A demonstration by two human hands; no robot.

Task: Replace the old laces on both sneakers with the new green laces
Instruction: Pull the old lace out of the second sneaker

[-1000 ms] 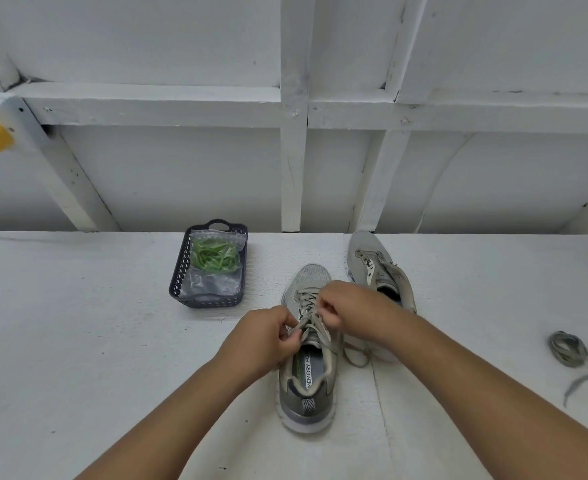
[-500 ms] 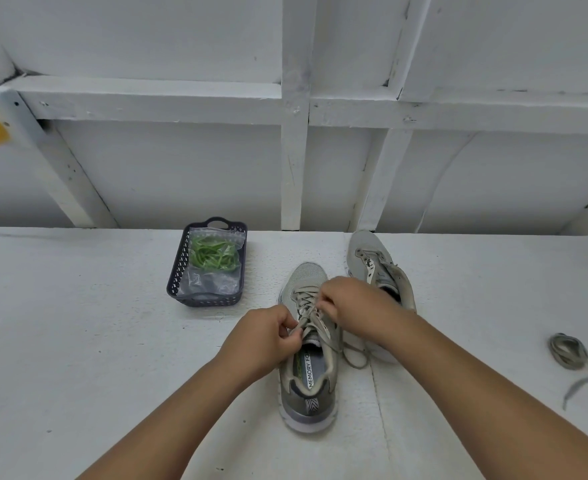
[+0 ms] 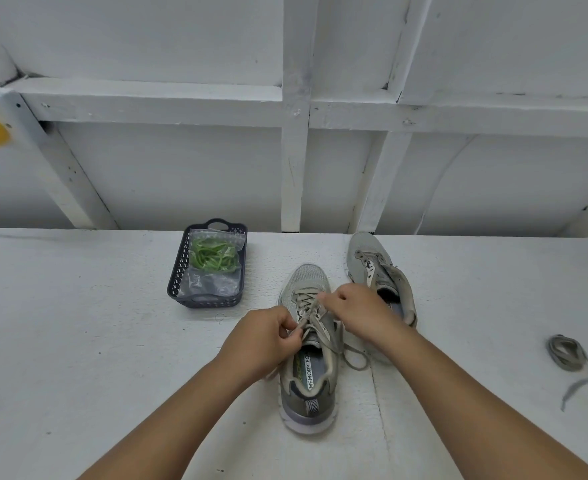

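Both hands pinch the old lace [image 3: 307,308] on the near sneaker [image 3: 308,358]: left hand [image 3: 265,339] low, right hand [image 3: 358,311] higher, partly hiding the second sneaker [image 3: 375,268]. Green laces [image 3: 211,256] lie bagged in the basket [image 3: 178,271]; a removed lace [image 3: 568,355] lies well apart, right.

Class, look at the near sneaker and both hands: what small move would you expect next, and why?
Probably the left hand draws its pinched strand out of the next eyelet. The near sneaker is half unlaced, crossings remaining toward the toe, where the right hand pinches. The far sneaker is already bare, one removed lace lies aside, and the green laces wait bagged in the basket.
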